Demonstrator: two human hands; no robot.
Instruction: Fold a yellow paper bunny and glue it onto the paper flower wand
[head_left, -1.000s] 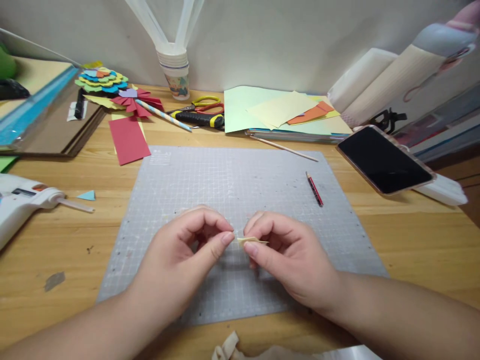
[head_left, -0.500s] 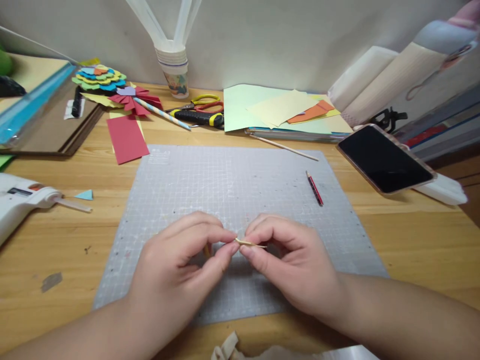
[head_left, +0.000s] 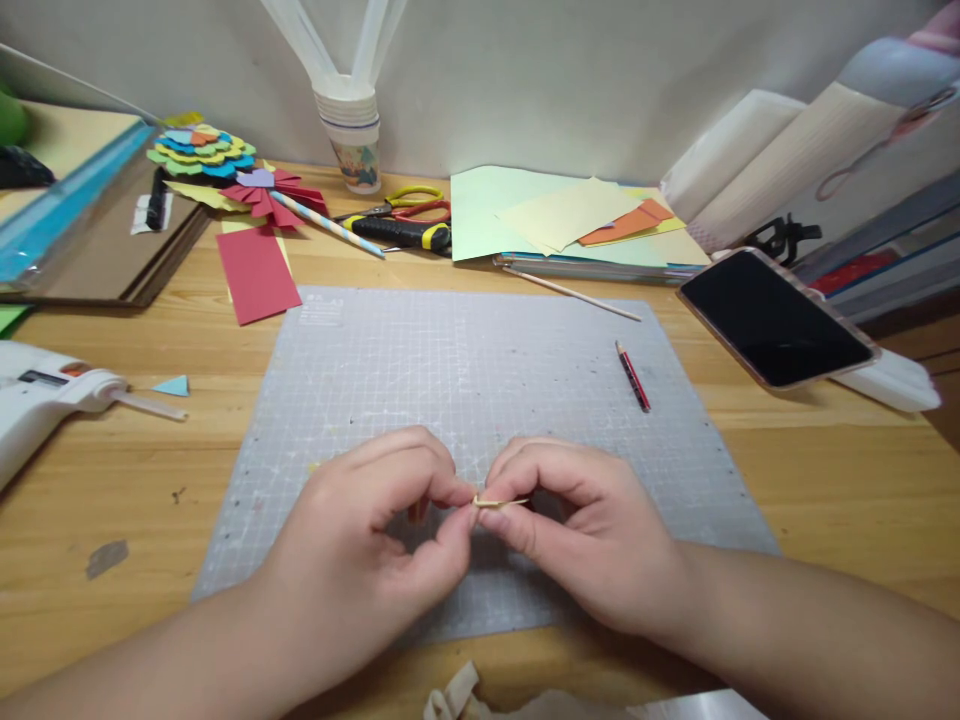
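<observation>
Both hands meet over the near part of a grey gridded cutting mat (head_left: 465,370). Between them is a small folded piece of pale yellow paper (head_left: 501,501). My left hand (head_left: 367,550) pinches its left end with thumb and forefinger. My right hand (head_left: 581,530) pinches the rest of it, fingers curled over the top. Most of the paper is hidden by the fingertips; only a thin edge shows.
A red pencil (head_left: 632,376) lies on the mat's right side, a phone (head_left: 776,318) beyond it. A white glue gun (head_left: 45,395) rests at the left. Behind the mat lie red paper (head_left: 257,272), scissors (head_left: 409,204), a utility knife (head_left: 397,233), stacked coloured sheets (head_left: 570,220), a paper flower (head_left: 202,152) and a wooden stick (head_left: 574,295).
Both hands have drifted slightly nearer me and closer together, keeping the pinch on the small paper, which now shows less between the fingertips.
</observation>
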